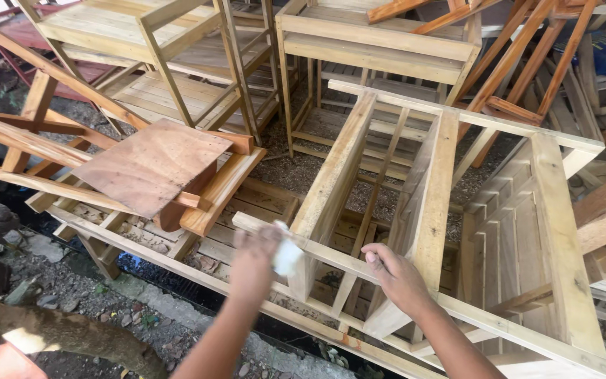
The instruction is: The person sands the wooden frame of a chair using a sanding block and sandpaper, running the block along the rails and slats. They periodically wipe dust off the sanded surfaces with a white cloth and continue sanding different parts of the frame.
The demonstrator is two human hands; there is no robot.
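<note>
Stacked pale wooden furniture frames (380,42) crowd a gravel yard, with a reddish plywood board (150,165) lying tilted to the left. Nearest the person, an unfinished slatted wooden frame (422,210) lies on its side. Its thin front rail (331,254) runs left to right, dropping slightly rightward. The left hand (255,258) presses a small white pad (287,257) against that rail; the right hand (394,275), fingers curled, rests on the same rail just beside it.

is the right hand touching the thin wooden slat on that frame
Touching. The head view shows the right hand resting palm-down on the thin wooden slat, fingers lying over it with no gap.
</note>
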